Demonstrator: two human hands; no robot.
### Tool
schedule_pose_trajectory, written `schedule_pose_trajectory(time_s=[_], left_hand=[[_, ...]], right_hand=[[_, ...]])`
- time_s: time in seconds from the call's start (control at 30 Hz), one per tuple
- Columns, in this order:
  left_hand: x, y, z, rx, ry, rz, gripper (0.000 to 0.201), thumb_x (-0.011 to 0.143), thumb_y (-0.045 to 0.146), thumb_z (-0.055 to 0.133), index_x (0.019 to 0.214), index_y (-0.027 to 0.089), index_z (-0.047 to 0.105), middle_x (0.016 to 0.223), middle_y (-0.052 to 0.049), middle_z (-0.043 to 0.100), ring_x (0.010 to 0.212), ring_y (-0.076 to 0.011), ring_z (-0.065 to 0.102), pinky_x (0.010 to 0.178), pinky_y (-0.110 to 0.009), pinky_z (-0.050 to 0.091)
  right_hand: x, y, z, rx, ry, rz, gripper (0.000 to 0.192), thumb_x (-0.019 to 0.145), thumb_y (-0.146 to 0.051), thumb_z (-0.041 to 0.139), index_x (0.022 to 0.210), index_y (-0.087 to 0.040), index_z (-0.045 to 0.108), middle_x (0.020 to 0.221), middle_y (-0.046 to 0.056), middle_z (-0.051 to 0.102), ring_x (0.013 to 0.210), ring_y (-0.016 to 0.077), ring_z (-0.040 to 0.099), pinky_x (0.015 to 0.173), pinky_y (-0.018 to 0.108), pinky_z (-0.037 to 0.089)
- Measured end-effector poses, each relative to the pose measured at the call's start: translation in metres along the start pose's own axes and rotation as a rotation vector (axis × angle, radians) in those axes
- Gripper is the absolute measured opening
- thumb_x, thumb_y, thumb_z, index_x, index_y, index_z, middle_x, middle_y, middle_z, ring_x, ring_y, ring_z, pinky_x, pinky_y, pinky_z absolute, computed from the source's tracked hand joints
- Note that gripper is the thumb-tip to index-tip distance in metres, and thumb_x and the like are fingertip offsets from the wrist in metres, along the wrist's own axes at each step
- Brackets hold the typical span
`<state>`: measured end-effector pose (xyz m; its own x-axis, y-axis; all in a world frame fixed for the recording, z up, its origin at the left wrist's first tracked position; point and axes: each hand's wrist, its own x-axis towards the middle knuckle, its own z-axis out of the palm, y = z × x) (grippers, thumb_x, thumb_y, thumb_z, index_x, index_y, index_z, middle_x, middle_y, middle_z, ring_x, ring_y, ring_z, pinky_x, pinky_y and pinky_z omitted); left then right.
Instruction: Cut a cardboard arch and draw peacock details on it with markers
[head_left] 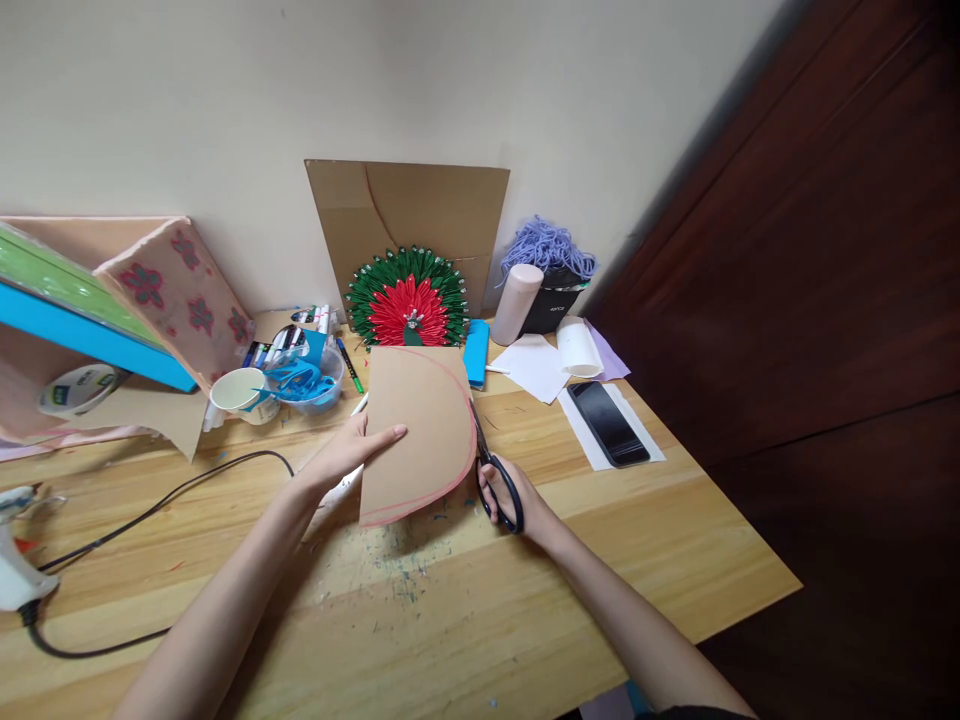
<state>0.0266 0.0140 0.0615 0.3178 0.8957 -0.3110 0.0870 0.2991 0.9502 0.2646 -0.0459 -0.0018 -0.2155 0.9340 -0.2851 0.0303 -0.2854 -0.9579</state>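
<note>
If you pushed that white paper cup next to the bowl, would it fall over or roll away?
The white paper cup probably tips easily: it looks thin and light, and nothing shows inside it. Once down it would likely roll in a curve, since it seems wider at the rim than lower down. It might not go far, as the plastic bowl of blue scraps sits close beside it.

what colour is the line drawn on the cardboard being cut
Red-pink: a curved line along the edge of the brown cardboard piece, beside the scissors. Shows in the head view.
</note>
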Motion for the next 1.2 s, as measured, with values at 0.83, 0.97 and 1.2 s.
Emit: schedule_pose_trajectory(time_s=[0.83,0.97,1.2], left_hand=[[0.003,0.001,-0.006,0.048,-0.011,-0.010,0.056,0.067,0.046,0.070,0.111,0.014,0.058,0.097,-0.011,0.069,0.091,-0.0276,0.064,0.076,-0.034,0.053],[0.003,0.001,-0.007,0.011,-0.051,-0.036,0.056,0.067,0.046,0.070,0.113,0.016,0.057,0.103,-0.011,0.067,0.090,-0.0269,0.064,0.073,-0.034,0.053],[0.001,-0.001,-0.009,0.050,-0.089,-0.053,0.052,0.072,0.045,0.067,0.113,0.016,0.055,0.108,-0.011,0.064,0.088,-0.0243,0.063,0.066,-0.031,0.052]], right_hand=[[0.000,-0.010,-0.003,-0.001,-0.034,0.002,0.063,0.059,-0.083,0.044,0.069,-0.021,0.042,0.038,-0.009,0.039,0.029,0.0071,0.036,0.030,0.019,0.032],[0.000,-0.008,-0.003,-0.005,-0.066,-0.042,0.071,0.060,-0.088,0.029,0.069,-0.019,0.044,0.043,-0.006,0.045,0.035,0.0094,0.048,0.037,0.020,0.038],[0.001,0.000,0.001,0.037,-0.007,-0.012,0.063,0.065,-0.082,0.039,0.071,-0.019,0.045,0.038,-0.008,0.042,0.029,0.0084,0.041,0.032,0.019,0.033]])
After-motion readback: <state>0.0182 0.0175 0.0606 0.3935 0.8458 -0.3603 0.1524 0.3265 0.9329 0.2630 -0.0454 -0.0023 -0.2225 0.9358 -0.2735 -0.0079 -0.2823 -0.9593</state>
